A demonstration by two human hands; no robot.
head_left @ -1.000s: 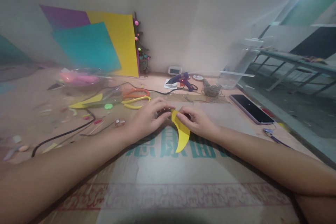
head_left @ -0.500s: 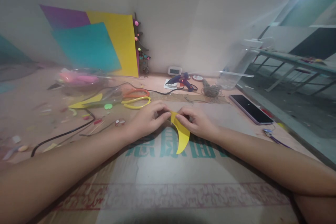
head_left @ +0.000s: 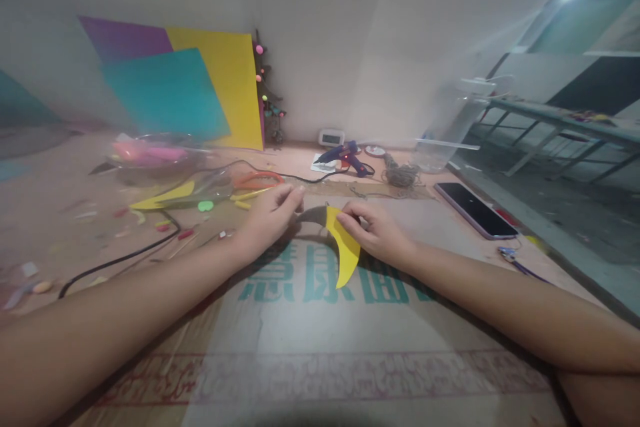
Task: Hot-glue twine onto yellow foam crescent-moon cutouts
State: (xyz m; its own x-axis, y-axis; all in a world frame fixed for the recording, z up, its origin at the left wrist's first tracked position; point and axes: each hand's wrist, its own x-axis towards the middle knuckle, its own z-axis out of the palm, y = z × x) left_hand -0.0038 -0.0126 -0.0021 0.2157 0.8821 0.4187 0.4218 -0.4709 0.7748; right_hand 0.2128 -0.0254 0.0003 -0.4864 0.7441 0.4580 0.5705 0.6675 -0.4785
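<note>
My right hand pinches the upper end of a curved, crescent-shaped piece of yellow paper, whose pointed tip hangs down over the printed board. Left of the paper, apart from it, my left hand has thumb and fingers pressed together; whatever they hold, if anything, cannot be made out. A dark curved shape, perhaps a shadow, lies between the hands. Just behind my left hand are scissors with orange and yellow handles, partly covered by it.
A glue gun with a lit red light rests at the back near a grey string bundle. A phone lies at right. Coloured sheets lean on the wall. A black cable and scraps lie at left.
My left hand has let go of the top of the yellow paper and moved left and slightly up, towards the scissors. My right hand still holds the paper in nearly the same place.
</note>
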